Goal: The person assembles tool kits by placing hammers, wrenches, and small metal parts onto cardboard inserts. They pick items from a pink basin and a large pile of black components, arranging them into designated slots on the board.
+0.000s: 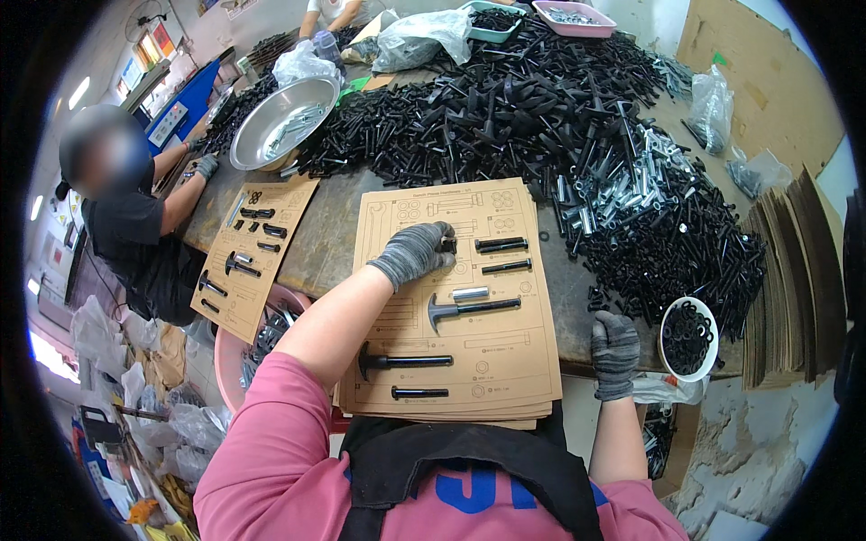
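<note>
My left hand (pixel 417 252), in a grey knit glove, presses down on a small black part (pixel 448 243) on a printed cardboard sheet (pixel 505 352). The sheet tops a stack and bears black bolts (pixel 502 244), a silver sleeve (pixel 470 293), a hammer-shaped black piece (pixel 469 307) and two longer black bolts (pixel 404 362). My right hand (pixel 615 352), gloved too, rests fingers curled on the table edge beside a white bowl (pixel 666 353) of black washers. What it holds I cannot make out.
A big heap of black and silver bolts (pixel 577 135) covers the table behind the sheet. A person at left works over another cardboard sheet (pixel 257 248). A steel bowl (pixel 284 122), plastic bags, two trays at the back and a cardboard stack (pixel 798 270) at right.
</note>
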Demonstrator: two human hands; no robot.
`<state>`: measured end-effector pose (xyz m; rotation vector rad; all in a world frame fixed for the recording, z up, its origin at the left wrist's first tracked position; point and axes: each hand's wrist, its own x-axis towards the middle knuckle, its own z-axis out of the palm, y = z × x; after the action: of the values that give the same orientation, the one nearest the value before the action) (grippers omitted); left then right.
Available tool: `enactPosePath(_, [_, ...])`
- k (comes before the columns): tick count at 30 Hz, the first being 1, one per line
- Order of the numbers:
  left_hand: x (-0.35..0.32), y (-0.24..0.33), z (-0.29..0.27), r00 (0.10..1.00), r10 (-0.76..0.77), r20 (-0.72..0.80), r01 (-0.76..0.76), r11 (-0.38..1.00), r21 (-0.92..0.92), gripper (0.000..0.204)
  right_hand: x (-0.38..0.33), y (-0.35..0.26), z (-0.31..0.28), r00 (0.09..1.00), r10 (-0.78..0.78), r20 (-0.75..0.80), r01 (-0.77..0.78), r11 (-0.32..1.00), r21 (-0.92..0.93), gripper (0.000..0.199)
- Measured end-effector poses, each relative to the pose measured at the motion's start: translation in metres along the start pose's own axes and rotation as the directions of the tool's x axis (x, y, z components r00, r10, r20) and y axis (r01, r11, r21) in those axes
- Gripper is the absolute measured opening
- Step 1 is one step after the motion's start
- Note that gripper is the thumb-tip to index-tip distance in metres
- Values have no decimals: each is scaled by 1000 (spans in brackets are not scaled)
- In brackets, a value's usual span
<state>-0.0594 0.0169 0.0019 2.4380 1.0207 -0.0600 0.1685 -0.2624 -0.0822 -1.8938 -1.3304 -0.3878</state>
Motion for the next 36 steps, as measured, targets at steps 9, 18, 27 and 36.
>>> enactPosePath(9, [1,47,0,991,108,-85,-120,981,-153,44,5,9,-10,984,174,43,-174,985,-7,24])
enactPosePath(18, [35,179,86,766,598,234,-638,750,172,39,17,14,4,942,245,228,-194,955,-225,25])
enactPosePath(27, [48,187,113,835,488,256,-540,815,210,28,9,20,3,942,334,-39,-325,933,153,12])
enactPosePath(36, [43,199,115,854,427,296,-502,826,258,23,14,18,4,964,265,-12,-265,963,-56,17])
